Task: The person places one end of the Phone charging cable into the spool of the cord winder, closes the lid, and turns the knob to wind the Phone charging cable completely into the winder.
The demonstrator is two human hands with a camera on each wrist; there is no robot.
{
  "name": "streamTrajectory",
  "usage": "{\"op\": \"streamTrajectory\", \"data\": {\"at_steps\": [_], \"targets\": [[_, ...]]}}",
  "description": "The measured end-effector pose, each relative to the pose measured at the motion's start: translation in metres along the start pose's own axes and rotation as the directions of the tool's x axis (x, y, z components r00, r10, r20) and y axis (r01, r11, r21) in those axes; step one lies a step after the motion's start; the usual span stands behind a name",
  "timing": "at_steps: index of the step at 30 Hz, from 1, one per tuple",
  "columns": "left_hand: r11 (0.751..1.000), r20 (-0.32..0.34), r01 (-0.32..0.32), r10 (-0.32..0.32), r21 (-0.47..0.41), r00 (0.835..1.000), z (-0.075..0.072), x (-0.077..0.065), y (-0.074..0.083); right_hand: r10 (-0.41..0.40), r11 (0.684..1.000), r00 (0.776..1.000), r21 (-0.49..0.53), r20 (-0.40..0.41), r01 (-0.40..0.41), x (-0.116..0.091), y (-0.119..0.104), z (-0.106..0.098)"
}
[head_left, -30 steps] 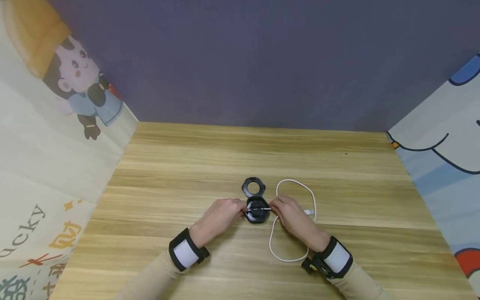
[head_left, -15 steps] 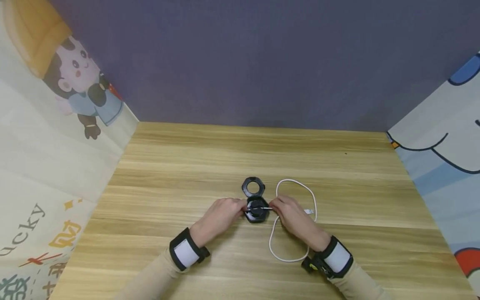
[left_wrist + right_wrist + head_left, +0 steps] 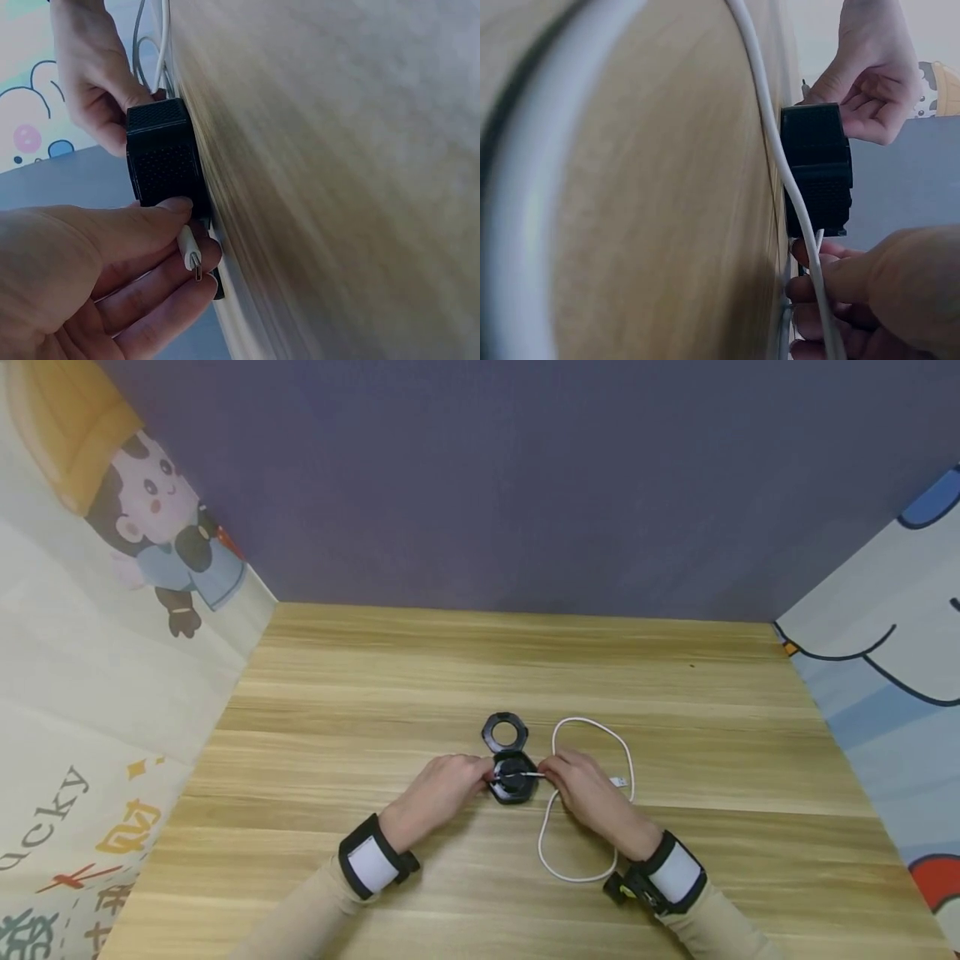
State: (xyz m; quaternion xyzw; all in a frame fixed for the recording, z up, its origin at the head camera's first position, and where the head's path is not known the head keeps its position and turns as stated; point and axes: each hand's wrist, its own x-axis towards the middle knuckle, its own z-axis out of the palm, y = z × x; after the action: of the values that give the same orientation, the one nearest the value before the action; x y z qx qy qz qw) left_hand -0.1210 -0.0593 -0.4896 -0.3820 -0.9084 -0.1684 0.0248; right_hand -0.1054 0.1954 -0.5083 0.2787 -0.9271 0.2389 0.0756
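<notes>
In the head view a black hexagonal case [image 3: 514, 800] sits on the table between my hands, its ring-shaped lid [image 3: 490, 734] swung back on the far side. A white USB cable [image 3: 541, 852] runs straight across the case's middle. My left hand [image 3: 442, 789] pinches the cable at the case's left side; in the left wrist view the small USB-C plug [image 3: 193, 256] pokes out between thumb and fingers. On the opposite side, my right hand [image 3: 588, 789] pinches the cable close to the case wall. The case's patterned side [image 3: 166, 166] stands between both hands in the left wrist view.
The slack cable loops around my right hand on the wooden table [image 3: 360, 693], with its USB-A plug [image 3: 618, 782] beside the wrist. A dark wall panel [image 3: 510, 485] rises at the back. Printed cloths hang at the left [image 3: 82, 677] and right [image 3: 885, 677].
</notes>
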Motion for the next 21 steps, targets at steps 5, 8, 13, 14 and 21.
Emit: {"op": "streamTrajectory", "data": {"at_steps": [5, 8, 13, 14, 21], "targets": [[1.000, 0.005, -0.014, 0.014, 0.006, 1.000, 0.000, 0.000, -0.001, -0.005, 1.000, 1.000, -0.026, 0.013, 0.005, 0.001, 0.001, -0.002], [1.000, 0.000, -0.024, 0.024, 0.016, 1.000, -0.001, 0.000, -0.002, -0.039, 0.999, 0.999, -0.033, 0.036, 0.040, 0.005, 0.002, -0.006], [0.999, -0.009, -0.034, 0.034, 0.041, 0.999, -0.002, -0.001, -0.003, -0.126, 0.991, 0.988, -0.036, 0.094, 0.130, 0.011, 0.006, -0.012], [0.998, -0.011, -0.036, 0.036, 0.046, 0.999, -0.002, -0.001, -0.003, -0.135, 0.990, 0.985, -0.034, 0.107, 0.140, 0.012, 0.007, -0.013], [0.998, -0.021, -0.040, 0.041, 0.046, 0.999, -0.002, -0.002, -0.003, -0.123, 0.991, 0.982, -0.028, 0.141, 0.129, 0.016, 0.005, -0.013]]}}
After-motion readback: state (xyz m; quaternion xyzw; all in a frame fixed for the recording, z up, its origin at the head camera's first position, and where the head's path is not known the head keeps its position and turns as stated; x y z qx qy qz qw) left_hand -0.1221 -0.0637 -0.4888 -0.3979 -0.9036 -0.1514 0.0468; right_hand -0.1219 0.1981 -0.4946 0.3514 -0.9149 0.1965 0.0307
